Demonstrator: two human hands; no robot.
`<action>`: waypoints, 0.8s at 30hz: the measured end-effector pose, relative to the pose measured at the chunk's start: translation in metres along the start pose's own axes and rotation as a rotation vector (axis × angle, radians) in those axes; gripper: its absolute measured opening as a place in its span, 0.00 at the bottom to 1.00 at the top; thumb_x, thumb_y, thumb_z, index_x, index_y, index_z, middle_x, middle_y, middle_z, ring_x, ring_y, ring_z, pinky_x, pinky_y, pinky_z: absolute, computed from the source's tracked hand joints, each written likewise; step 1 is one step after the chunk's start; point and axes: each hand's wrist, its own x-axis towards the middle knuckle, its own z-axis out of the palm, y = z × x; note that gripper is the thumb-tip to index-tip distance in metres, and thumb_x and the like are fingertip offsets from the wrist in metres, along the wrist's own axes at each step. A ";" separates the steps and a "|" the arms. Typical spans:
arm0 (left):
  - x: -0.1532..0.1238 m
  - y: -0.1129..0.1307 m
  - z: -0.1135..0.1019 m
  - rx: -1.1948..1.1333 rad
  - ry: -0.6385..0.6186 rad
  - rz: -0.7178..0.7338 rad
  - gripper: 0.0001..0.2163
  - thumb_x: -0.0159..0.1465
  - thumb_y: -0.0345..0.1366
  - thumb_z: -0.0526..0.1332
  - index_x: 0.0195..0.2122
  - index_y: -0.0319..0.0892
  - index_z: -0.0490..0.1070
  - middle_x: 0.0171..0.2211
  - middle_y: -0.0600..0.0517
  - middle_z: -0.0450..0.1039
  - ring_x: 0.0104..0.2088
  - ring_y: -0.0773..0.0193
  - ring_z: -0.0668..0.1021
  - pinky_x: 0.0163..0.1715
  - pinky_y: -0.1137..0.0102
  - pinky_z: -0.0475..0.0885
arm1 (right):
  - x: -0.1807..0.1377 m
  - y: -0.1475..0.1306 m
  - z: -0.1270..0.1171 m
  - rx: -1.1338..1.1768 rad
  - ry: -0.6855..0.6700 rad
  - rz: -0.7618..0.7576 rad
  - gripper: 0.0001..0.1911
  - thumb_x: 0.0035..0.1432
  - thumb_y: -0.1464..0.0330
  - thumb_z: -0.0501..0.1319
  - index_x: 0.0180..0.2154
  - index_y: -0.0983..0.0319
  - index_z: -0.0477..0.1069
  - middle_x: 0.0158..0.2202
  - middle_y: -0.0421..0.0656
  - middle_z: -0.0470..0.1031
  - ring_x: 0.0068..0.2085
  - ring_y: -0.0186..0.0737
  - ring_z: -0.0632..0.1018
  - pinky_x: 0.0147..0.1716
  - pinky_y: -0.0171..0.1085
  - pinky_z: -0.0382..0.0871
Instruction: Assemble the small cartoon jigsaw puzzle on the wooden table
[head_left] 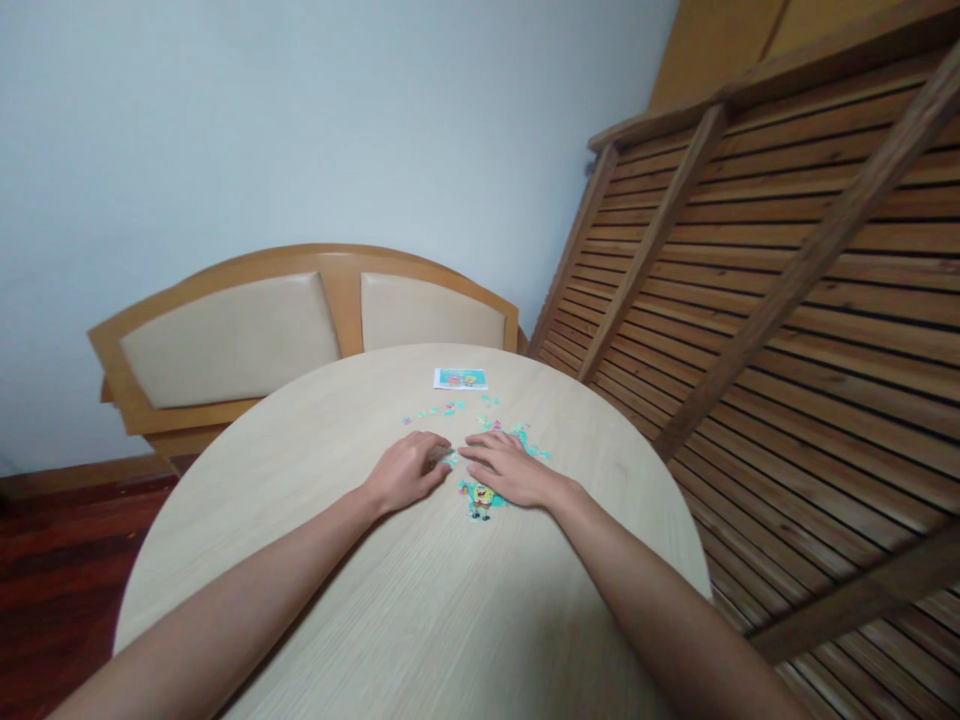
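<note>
My left hand (409,470) is curled low over the table, with a small teal puzzle piece (451,453) at its thumb and fingertips. Facing it, my right hand (514,468) lies flat with fingers stretched out, palm down, hiding some of the puzzle pieces beneath. A partly joined puzzle section (482,500) with a yellow cartoon figure lies just below the right hand. Loose puzzle pieces (450,408) in teal and pink are scattered beyond the hands. More pieces (536,449) crowd the right hand's far side.
A picture card (460,379) showing cartoon figures lies near the far edge of the round wooden table (360,620). Behind the table stands a padded headboard (232,335) against the wall. A slatted wooden frame (750,330) leans along the right side.
</note>
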 end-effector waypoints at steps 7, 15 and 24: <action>0.002 0.000 0.002 0.035 -0.057 0.061 0.06 0.66 0.33 0.59 0.39 0.43 0.77 0.41 0.48 0.78 0.44 0.57 0.76 0.48 0.63 0.70 | -0.012 0.011 -0.014 0.032 -0.019 -0.015 0.27 0.58 0.49 0.62 0.55 0.54 0.74 0.63 0.48 0.66 0.65 0.54 0.62 0.66 0.55 0.49; 0.000 -0.002 -0.001 0.047 -0.060 0.062 0.09 0.63 0.29 0.58 0.40 0.44 0.77 0.39 0.49 0.79 0.44 0.56 0.76 0.47 0.63 0.71 | -0.011 0.021 -0.011 0.067 -0.034 -0.030 0.25 0.55 0.47 0.65 0.50 0.51 0.78 0.62 0.46 0.67 0.65 0.54 0.62 0.65 0.54 0.51; 0.002 -0.003 0.007 0.015 -0.040 0.140 0.12 0.65 0.30 0.56 0.45 0.43 0.78 0.47 0.47 0.77 0.49 0.56 0.76 0.53 0.60 0.70 | -0.012 0.023 -0.013 0.068 -0.028 0.005 0.27 0.53 0.48 0.66 0.51 0.52 0.77 0.62 0.46 0.67 0.67 0.56 0.59 0.65 0.55 0.51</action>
